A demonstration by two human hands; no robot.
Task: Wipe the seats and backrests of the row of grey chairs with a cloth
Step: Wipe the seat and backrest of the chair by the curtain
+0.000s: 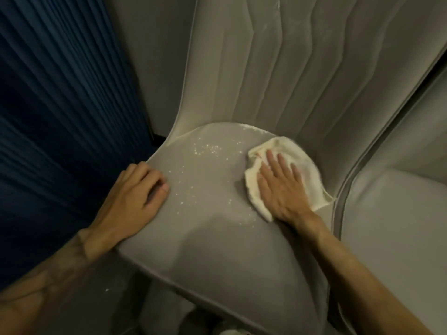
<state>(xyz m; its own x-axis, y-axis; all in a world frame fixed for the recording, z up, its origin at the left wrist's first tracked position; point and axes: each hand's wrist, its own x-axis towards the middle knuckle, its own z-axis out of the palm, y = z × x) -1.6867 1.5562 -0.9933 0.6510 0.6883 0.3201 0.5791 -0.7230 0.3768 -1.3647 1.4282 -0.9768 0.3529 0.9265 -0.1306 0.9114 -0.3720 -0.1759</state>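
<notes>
Grey seat (212, 238) of the near chair is mid-wipe; this is the seat pass, and the backrest (278, 68) looks not yet done, judging by the pale dust streaks on its ribs.

Right hand (280, 189) lies flat on the cloth (285, 145), fingers (280, 163) straight and slightly spread, pressing down rather than pinching. The cloth sits at the seat's rear right, close to where seat meets backrest.

Left hand (130, 197) rests on the seat's left edge, fingers (145, 175) loosely curled and holding nothing that I can see. It reads as a brace.

White specks (208, 148) are scattered across the seat's middle and rear left, apart from the cloth, so that area is unwiped.

Next move, my read: sweep the cloth left across the specks with the palm kept flat, gathering them rather than flicking them onto the floor. Then go up the backrest, following the ribs.

Cloth: off-white, soft, bunched, with loose folds at its left side and a frayed corner sticking out at the right. It may ride up under the palm and need re-flattening.

Second grey chair (391, 213) stands just beside on the right. Blue curtain (60, 105) hangs on the left.
</notes>
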